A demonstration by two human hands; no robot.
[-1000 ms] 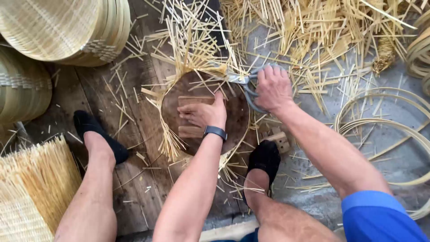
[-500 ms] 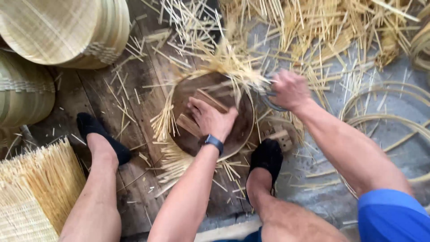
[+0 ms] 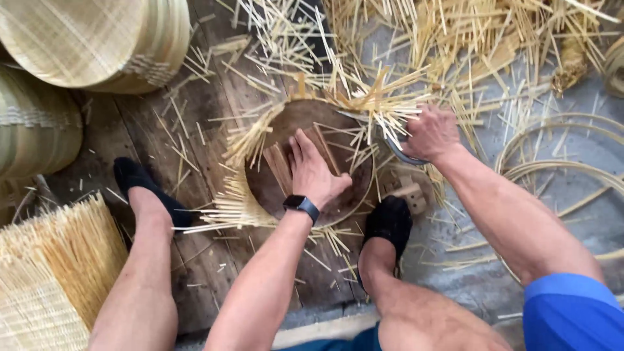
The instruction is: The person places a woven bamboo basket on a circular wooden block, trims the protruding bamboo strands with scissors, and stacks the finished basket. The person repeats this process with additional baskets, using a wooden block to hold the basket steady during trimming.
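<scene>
Nearest the camera, two bare legs come up from the bottom edge, a blue sleeve [image 3: 572, 312] at the lower right. The left foot [image 3: 146, 188] in a black slipper sits on the wooden boards [image 3: 195, 130]; the right foot [image 3: 389, 224], also in black, is planted just below the round work. At the lower left corner lies a woven bamboo mat [image 3: 45, 279] with a loose fringed edge.

Now the middle: the left hand [image 3: 315, 172], dark watch [image 3: 301, 206] on its wrist, lies flat with fingers spread, pressing down inside a round wooden form [image 3: 286, 188], palm on a small wooden block [image 3: 279, 166]. It grips nothing, just pushes. Around the form's rim stands a ring of bamboo strips [image 3: 240, 201], ends sticking outward on the left and top.

To the right, the right hand [image 3: 430, 133] is closed around a curved metal blade or shears [image 3: 396, 153] at the form's right rim, right against the bristling strip ends. A small wooden piece [image 3: 409, 192] lies just below it.

Farther out: thin bamboo hoops [image 3: 552, 169] coil on the grey floor at the right, cut bamboo offcuts [image 3: 455, 39] litter the top edge, and stacked woven bamboo trays [image 3: 84, 39] fill the upper left corner.
</scene>
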